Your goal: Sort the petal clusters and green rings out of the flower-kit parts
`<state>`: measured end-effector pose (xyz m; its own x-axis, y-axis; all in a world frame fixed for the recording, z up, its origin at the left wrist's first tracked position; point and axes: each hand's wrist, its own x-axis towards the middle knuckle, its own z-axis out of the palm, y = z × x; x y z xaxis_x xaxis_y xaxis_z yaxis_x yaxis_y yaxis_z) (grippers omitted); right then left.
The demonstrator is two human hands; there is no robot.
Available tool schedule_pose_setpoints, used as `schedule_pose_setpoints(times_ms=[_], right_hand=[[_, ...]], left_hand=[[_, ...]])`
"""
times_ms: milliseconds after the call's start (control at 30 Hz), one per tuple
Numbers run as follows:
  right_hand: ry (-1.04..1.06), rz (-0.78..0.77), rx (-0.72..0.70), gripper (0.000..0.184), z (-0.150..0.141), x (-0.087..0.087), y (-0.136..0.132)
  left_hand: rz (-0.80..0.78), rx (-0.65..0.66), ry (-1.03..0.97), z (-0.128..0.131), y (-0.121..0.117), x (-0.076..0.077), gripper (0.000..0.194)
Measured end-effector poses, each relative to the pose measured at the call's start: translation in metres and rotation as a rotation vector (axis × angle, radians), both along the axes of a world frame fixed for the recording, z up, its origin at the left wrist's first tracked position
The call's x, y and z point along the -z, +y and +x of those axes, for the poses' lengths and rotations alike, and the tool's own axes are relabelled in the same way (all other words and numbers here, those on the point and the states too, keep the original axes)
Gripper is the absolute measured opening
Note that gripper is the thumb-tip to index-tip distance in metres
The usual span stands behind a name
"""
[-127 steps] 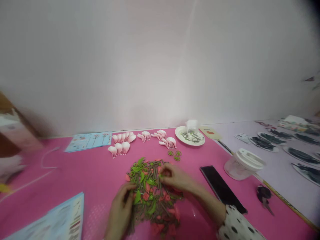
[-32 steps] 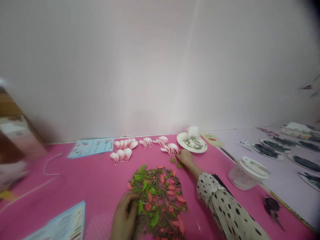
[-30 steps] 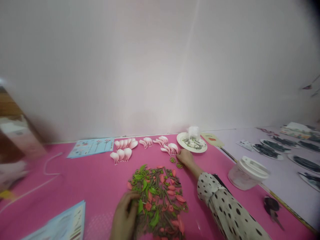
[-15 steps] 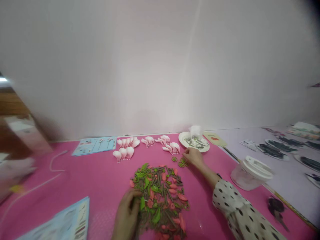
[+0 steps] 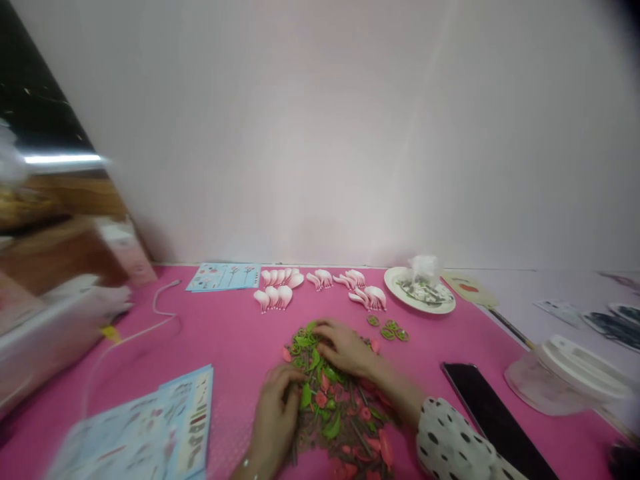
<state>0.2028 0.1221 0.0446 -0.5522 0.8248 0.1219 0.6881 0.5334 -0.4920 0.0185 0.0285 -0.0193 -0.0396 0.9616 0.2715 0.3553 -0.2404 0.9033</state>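
A heap of small plastic pieces (image 5: 340, 407), green, red and brown, lies on the pink mat (image 5: 220, 333) in front of me. My left hand (image 5: 274, 417) rests on the heap's left edge with its fingers curled onto the pieces. My right hand (image 5: 345, 347) lies over the far part of the heap, fingers bent down among the pieces; what they hold, if anything, is hidden. A few green rings (image 5: 387, 329) sit apart just right of that hand. Rows of pale pink petals (image 5: 320, 287) are laid out beyond the heap.
A white plate (image 5: 440, 303) with scraps and a bag stands at the back right. A black phone (image 5: 495, 417) and a clear lidded tub (image 5: 570, 373) lie to the right. Blue instruction sheets (image 5: 150, 427) lie near left and another sheet (image 5: 225, 276) at the back. A white cable (image 5: 150, 323) and boxes are on the left.
My right hand has come back from the green rings near the plate to the far part of the heap. The view has swung left. My left hand stayed at the heap's edge.
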Motion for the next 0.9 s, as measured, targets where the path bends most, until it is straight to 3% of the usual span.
schedule_pose_setpoints(times_ms=[133,233,333,500,600,767,900], right_hand=[[-0.061,-0.017,-0.181,0.050,-0.014,0.007,0.001],[-0.120,-0.033,-0.218,0.054,-0.014,0.009,-0.006],[-0.111,-0.023,-0.234,0.048,-0.009,0.009,-0.015],[0.023,0.002,-0.308,0.030,0.000,0.009,-0.028],[0.170,-0.008,-0.181,0.023,0.010,0.008,-0.034],[0.267,-0.070,0.273,0.026,0.044,-0.003,-0.035],[0.218,-0.192,0.396,0.031,0.067,-0.009,-0.039]], left_hand=[[0.004,-0.059,-0.010,-0.002,0.002,0.005,0.023],[-0.021,-0.126,-0.075,-0.003,0.006,0.010,0.038],[-0.061,-0.131,-0.070,-0.003,0.007,0.013,0.046],[-0.077,-0.077,0.059,-0.003,0.003,0.009,0.043],[-0.084,-0.043,0.092,-0.003,0.001,0.006,0.039],[-0.064,0.020,0.106,-0.001,-0.003,0.006,0.037],[-0.058,0.033,0.084,0.001,-0.004,0.009,0.032]])
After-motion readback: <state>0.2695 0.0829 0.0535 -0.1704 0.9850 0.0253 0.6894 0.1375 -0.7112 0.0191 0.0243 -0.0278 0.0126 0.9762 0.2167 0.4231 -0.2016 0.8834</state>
